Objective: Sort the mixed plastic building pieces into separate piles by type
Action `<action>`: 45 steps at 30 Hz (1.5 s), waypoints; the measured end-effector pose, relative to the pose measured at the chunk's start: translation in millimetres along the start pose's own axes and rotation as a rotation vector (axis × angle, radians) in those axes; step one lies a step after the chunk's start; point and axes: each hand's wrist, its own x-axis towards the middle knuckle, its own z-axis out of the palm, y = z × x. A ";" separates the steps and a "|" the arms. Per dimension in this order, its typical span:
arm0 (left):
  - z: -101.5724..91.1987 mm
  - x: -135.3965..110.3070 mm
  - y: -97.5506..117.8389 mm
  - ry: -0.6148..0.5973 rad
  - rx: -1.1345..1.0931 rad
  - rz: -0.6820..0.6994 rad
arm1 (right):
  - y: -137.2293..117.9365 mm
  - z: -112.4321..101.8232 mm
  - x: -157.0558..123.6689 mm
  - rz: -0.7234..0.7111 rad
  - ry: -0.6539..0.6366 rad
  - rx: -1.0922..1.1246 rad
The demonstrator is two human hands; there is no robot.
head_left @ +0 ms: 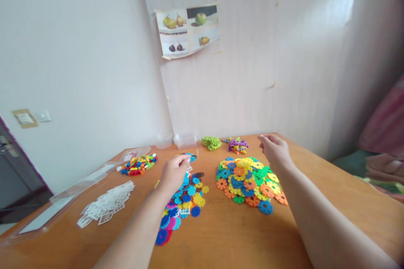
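My left hand [174, 171] hovers over the back of a pile of small notched plastic discs [189, 191] in blue, yellow and pink. Its fingers are pinched together beside a few blue discs [190, 157]; whatever they hold, if anything, is hidden. My right hand [275, 149] is closed, thumb against fingers, behind and to the right of a heap of larger flower-shaped discs [243, 180] in orange, yellow, green and blue. I cannot make out anything between those fingers. Some white lattice pieces [184, 211] lie among the small discs.
White lattice pieces [109, 201] lie at left, with coloured building bricks [138, 164] behind them. Green pieces [211, 143] and purple and yellow pieces [237, 145] sit at the back. Clear plastic containers [185, 141] stand against the wall. A long clear plastic strip [67, 197] lines the table's left edge.
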 end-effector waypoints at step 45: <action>36.5 -35.7 16.5 -0.015 0.395 0.351 | 15.0 27.2 -26.5 -0.163 -0.260 -0.547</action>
